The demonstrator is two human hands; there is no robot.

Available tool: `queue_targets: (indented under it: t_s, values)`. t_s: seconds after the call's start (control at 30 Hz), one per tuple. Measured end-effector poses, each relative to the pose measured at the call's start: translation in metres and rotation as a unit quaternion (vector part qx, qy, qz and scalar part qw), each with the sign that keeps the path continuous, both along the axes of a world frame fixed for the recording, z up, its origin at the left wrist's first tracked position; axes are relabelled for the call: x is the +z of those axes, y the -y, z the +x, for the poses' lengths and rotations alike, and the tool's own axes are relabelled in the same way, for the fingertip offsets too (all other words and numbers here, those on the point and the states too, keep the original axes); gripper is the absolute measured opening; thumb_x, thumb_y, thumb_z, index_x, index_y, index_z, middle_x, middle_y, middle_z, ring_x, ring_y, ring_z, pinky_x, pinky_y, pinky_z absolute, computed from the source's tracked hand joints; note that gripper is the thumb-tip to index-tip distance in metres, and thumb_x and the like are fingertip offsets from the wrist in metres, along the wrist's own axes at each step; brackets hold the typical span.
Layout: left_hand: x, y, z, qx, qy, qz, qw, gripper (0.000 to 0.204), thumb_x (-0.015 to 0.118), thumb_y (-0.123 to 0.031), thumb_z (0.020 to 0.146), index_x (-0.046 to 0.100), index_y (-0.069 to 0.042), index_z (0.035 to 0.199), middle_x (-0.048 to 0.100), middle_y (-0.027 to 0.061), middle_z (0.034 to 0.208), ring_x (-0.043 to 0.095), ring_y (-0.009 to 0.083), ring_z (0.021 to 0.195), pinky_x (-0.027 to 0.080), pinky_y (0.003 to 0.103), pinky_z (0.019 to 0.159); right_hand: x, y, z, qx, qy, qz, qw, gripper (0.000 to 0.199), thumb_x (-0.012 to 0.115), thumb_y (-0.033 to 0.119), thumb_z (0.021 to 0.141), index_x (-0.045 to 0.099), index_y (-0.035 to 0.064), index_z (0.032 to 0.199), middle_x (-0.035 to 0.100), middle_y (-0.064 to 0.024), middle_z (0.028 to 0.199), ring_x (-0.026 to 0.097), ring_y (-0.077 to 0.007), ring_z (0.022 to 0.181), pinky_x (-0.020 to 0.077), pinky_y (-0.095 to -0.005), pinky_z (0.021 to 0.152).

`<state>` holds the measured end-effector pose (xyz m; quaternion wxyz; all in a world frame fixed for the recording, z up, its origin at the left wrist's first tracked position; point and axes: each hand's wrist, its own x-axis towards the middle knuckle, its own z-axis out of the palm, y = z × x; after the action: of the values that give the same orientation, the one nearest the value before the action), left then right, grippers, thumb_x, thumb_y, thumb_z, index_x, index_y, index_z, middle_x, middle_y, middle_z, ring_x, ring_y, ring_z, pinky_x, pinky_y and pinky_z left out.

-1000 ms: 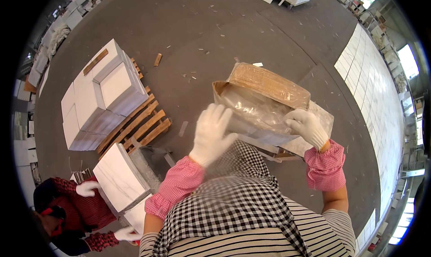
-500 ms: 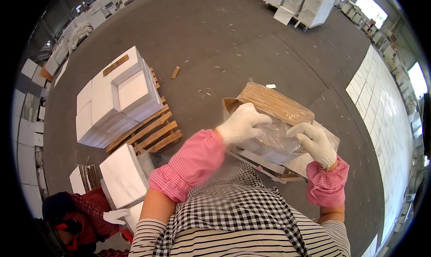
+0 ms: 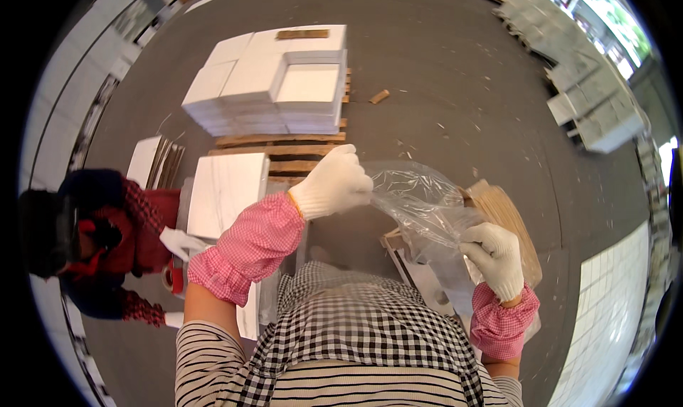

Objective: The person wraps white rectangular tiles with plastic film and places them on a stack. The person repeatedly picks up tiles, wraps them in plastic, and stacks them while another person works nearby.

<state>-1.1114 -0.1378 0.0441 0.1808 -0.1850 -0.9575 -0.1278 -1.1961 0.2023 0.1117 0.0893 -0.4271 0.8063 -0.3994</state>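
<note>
A sheet of clear plastic film (image 3: 425, 206), perhaps a bag, is stretched in the air between my hands. My left hand (image 3: 333, 185), in a white knitted glove, is closed on one end of it. The other end is pinched in my gloved right hand (image 3: 496, 257). Just beyond my right hand stands a brown cardboard box (image 3: 506, 215), its lower part hidden by the film and the hand. To the left, past my left forearm, lies a white marbled slab (image 3: 226, 193).
Stacked white slabs (image 3: 242, 80) sit on a wooden pallet (image 3: 284, 149) ahead. A co-worker at the left rests a gloved hand (image 3: 181, 242) beside the marbled slab, near a red roll (image 3: 173, 277). Pale tiles (image 3: 605, 300) cover the floor at right. A wood scrap (image 3: 380, 96) lies ahead.
My view has swung left. My hands have moved left, away from the cardboard box, and farther apart; the clear film now stretches out between them.
</note>
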Motion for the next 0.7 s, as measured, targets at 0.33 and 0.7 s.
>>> queue_targets:
  t_s: [0.33,0.7]
  values:
    - [-0.032,0.106,0.054,0.258,-0.186,-0.020,0.948,0.017,0.074,-0.022,0.069,0.061,-0.015,0.061,0.059,0.0045,0.068,0.060,0.0247,0.075,0.046,0.038,0.074,0.006,0.172,-0.038,0.067,-0.299,-0.044,0.951,0.015,0.078,0.004,0.077,0.071,0.0072,0.090,0.067,-0.0109,0.077,0.066,-0.0326,0.075,0.0521,-0.0401,0.069]
    - [-0.189,0.078,0.126,0.306,0.104,0.002,0.946,0.012,0.062,-0.017,0.080,0.069,-0.021,0.071,0.062,-0.0028,0.070,0.060,0.0191,0.081,0.042,0.036,0.086,-0.085,0.225,-0.029,0.159,-0.051,0.188,0.968,0.010,0.073,0.006,0.084,0.072,0.0043,0.094,0.068,-0.0146,0.076,0.067,-0.0292,0.066,0.0519,-0.0377,0.062]
